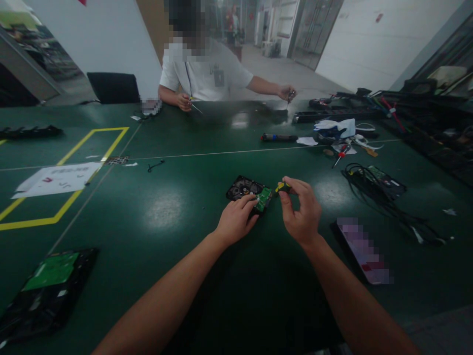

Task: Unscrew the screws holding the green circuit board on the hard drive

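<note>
An opened hard drive (pixel 242 188) lies on the green table (pixel 166 212), with a small green circuit board (pixel 263 198) at its right side. My left hand (pixel 236 219) rests on the drive and board, fingers curled and pressing down on them. My right hand (pixel 301 212) is closed around a small screwdriver with a yellow and black handle (pixel 283 187), held just right of the board with its tip pointing toward it.
Another drive with a green board (pixel 48 286) sits at the near left. A phone (pixel 364 251) lies right of my arm, tangled cables (pixel 380 197) beyond it. A person in a white shirt (pixel 207 69) works across the table. Papers (pixel 59 178) lie inside yellow tape lines.
</note>
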{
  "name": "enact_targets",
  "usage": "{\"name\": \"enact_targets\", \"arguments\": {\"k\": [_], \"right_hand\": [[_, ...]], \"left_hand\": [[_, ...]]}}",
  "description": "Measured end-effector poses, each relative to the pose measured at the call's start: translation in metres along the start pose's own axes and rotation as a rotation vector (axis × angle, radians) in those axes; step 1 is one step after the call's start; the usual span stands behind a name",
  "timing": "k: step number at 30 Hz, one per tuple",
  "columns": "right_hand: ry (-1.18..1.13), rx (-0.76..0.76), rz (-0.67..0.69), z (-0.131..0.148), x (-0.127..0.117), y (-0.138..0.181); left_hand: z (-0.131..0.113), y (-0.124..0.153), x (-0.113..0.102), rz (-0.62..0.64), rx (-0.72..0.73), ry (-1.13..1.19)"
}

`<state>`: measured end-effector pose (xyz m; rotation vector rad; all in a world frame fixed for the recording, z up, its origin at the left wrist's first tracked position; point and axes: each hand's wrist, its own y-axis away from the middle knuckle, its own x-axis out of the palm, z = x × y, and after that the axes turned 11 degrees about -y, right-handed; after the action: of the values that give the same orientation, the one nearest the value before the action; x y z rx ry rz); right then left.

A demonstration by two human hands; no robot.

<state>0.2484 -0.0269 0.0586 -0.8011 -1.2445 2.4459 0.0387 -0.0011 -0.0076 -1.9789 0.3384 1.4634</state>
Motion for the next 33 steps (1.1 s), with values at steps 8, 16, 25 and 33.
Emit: {"name": "enact_targets", "arguments": {"k": [8, 16, 25, 33], "right_hand": [[-0.014, 0.028, 0.025, -0.003, 0.001, 0.002], [0.038, -0.010, -0.023, 0.000, 0.000, 0.000], [-0.099, 0.083, 0.059, -0.009, 0.005, 0.010], [-0.163, 0.126, -0.053, -0.005, 0.004, 0.009]], "left_hand": [[0.000, -0.001, 0.000, 0.012, 0.007, 0.005], [0.000, 0.000, -0.001, 0.005, 0.009, 0.000], [-0.001, 0.000, -0.003, 0.009, 0.007, 0.009], [-0.001, 0.000, -0.004, 0.013, 0.005, 0.005]]}}
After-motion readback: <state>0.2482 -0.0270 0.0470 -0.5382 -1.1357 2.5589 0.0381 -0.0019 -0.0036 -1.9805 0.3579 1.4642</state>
